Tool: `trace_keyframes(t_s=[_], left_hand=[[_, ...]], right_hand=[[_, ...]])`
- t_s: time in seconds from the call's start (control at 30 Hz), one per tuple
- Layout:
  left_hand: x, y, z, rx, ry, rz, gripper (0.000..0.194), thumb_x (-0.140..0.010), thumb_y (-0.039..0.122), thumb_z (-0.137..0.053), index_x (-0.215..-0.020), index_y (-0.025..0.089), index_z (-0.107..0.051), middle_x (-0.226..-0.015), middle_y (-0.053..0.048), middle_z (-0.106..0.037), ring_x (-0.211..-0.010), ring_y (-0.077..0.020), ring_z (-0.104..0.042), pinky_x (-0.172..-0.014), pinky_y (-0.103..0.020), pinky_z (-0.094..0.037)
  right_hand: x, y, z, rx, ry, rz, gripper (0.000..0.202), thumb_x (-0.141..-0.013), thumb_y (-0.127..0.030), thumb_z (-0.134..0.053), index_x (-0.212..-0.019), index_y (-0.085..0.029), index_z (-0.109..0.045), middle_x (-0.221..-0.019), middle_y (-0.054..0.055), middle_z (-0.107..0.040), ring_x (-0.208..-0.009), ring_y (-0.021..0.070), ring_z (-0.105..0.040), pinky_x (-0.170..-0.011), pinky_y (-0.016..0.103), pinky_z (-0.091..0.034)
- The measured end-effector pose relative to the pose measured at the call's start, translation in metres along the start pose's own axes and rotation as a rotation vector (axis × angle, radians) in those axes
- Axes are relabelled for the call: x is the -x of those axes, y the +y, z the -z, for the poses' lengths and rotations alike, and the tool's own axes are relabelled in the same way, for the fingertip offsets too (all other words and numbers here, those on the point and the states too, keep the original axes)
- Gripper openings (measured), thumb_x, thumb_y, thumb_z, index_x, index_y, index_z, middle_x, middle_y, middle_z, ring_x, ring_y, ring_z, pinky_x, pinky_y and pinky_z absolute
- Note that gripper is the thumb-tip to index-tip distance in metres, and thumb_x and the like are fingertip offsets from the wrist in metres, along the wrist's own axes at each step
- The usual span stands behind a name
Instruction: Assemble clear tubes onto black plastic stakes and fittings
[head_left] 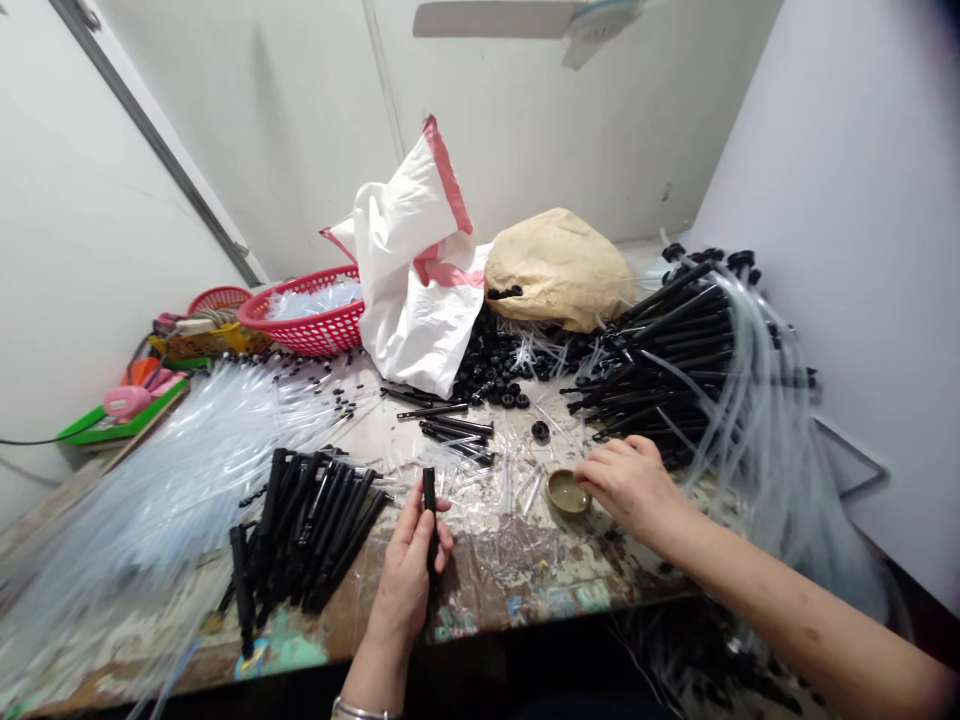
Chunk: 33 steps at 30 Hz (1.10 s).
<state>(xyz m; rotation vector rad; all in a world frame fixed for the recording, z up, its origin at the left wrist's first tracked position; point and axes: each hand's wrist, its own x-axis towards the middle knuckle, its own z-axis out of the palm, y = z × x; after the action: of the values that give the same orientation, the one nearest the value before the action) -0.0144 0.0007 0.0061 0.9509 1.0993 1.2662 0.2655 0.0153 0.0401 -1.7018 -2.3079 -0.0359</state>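
My left hand (411, 560) is wrapped round a black plastic tube (430, 500), which stands nearly upright above the table's front edge. My right hand (626, 485) is at the right rim of a small round bowl (568, 495) with a little liquid in it. Its fingers are pinched together; what they hold, if anything, is hidden. Short clear tubes (517, 490) lie scattered between my hands. Left of my left hand is a pile of black tubes (315, 530). A few more black tubes (457, 435) lie beyond it, and a black round cap (540, 430) sits behind the bowl.
Long clear tubing (172, 470) spreads over the left side. Black tubes with clear hoses (690, 350) are heaped at right, hoses hanging over the edge. At the back are a red basket (300, 335), a white sack (420, 300), a tan bag (559, 265) and loose black caps (495, 365).
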Motion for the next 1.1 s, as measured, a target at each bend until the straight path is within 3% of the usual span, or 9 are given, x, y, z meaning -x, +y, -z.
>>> trace_keyframes(t_s=[0.13, 0.23, 0.37, 0.47, 0.57, 0.67, 0.77, 0.93, 1.1], left_hand=[[0.002, 0.001, -0.004, 0.097, 0.014, 0.037, 0.052, -0.081, 0.036, -0.058, -0.129, 0.027, -0.043, -0.083, 0.001, -0.055, -0.044, -0.001, -0.036, -0.037, -0.012, -0.028], [0.004, 0.0, -0.008, 0.143, 0.035, 0.101, 0.057, -0.078, 0.039, -0.061, -0.13, 0.026, -0.043, -0.074, 0.003, -0.052, -0.042, -0.0017, -0.039, -0.035, -0.012, -0.028], [0.008, -0.001, -0.012, 0.16, 0.008, 0.142, 0.052, -0.075, 0.039, -0.063, -0.122, 0.02, -0.052, -0.078, -0.002, -0.059, -0.049, -0.0062, -0.052, -0.044, -0.017, -0.041], [0.011, -0.002, -0.012, 0.144, -0.013, 0.117, 0.043, -0.077, 0.038, -0.062, -0.114, 0.017, -0.058, -0.082, -0.004, -0.061, -0.047, -0.006, -0.053, -0.046, -0.018, -0.042], [0.012, -0.004, -0.01, 0.139, -0.025, 0.123, 0.053, -0.076, 0.038, -0.063, -0.125, 0.019, -0.05, -0.074, -0.003, -0.061, -0.041, -0.0041, -0.047, -0.04, -0.016, -0.035], [0.013, -0.006, -0.008, 0.099, -0.052, 0.15, 0.064, -0.076, 0.038, -0.063, -0.133, 0.02, -0.041, -0.066, 0.0, -0.06, -0.036, -0.0028, -0.04, -0.036, -0.015, -0.027], [0.014, -0.006, -0.007, 0.089, -0.05, 0.154, 0.062, -0.076, 0.038, -0.063, -0.132, 0.021, -0.042, -0.06, 0.002, -0.056, -0.036, -0.0025, -0.036, -0.036, -0.014, -0.024], [0.014, -0.007, -0.006, 0.142, -0.07, 0.104, 0.051, -0.08, 0.039, -0.058, -0.128, 0.023, -0.048, -0.072, -0.001, -0.057, -0.039, -0.0017, -0.035, -0.036, -0.014, -0.025], [0.014, -0.011, -0.005, 0.116, -0.06, 0.085, 0.054, -0.08, 0.038, -0.058, -0.13, 0.023, -0.046, -0.077, -0.002, -0.059, -0.042, -0.003, -0.039, -0.038, -0.015, -0.032]], right_hand=[[0.007, -0.002, -0.001, -0.326, 0.046, -0.185, 0.015, -0.082, -0.03, -0.049, -0.079, -0.023, -0.062, -0.078, 0.002, -0.065, -0.077, 0.0179, -0.054, -0.074, 0.034, -0.033], [0.006, -0.02, -0.003, -0.704, -0.024, -0.32, 0.021, -0.082, -0.036, -0.044, -0.079, -0.021, -0.058, -0.071, 0.001, -0.062, -0.065, 0.0153, -0.054, -0.061, 0.028, -0.04], [-0.004, -0.057, -0.004, -0.98, -0.149, -0.266, 0.023, -0.084, -0.039, -0.043, -0.085, -0.021, -0.057, -0.069, 0.0, -0.059, -0.062, 0.0138, -0.054, -0.058, 0.025, -0.043], [-0.014, -0.079, -0.006, -0.986, -0.172, -0.24, 0.029, -0.084, -0.041, -0.042, -0.096, -0.021, -0.06, -0.068, 0.0, -0.058, -0.067, 0.0148, -0.056, -0.062, 0.026, -0.045], [-0.02, -0.09, -0.01, -0.958, -0.152, -0.213, 0.035, -0.085, -0.043, -0.039, -0.101, -0.021, -0.062, -0.071, 0.001, -0.06, -0.068, 0.0162, -0.058, -0.064, 0.028, -0.046], [-0.023, -0.095, -0.014, -0.963, -0.122, -0.181, 0.035, -0.085, -0.042, -0.039, -0.098, -0.021, -0.063, -0.085, 0.004, -0.065, -0.084, 0.0191, -0.06, -0.077, 0.03, -0.047], [-0.024, -0.099, -0.016, -0.96, -0.115, -0.166, 0.031, -0.085, -0.041, -0.04, -0.095, -0.02, -0.063, -0.096, 0.006, -0.065, -0.095, 0.0201, -0.059, -0.085, 0.031, -0.044], [-0.024, -0.103, -0.02, -0.883, -0.103, -0.106, 0.027, -0.087, -0.037, -0.04, -0.093, -0.021, -0.06, -0.093, 0.006, -0.065, -0.089, 0.0191, -0.059, -0.08, 0.031, -0.045], [-0.023, -0.103, -0.022, -0.827, -0.078, -0.093, 0.025, -0.087, -0.036, -0.04, -0.09, -0.021, -0.06, -0.091, 0.005, -0.066, -0.086, 0.0191, -0.059, -0.078, 0.032, -0.045]])
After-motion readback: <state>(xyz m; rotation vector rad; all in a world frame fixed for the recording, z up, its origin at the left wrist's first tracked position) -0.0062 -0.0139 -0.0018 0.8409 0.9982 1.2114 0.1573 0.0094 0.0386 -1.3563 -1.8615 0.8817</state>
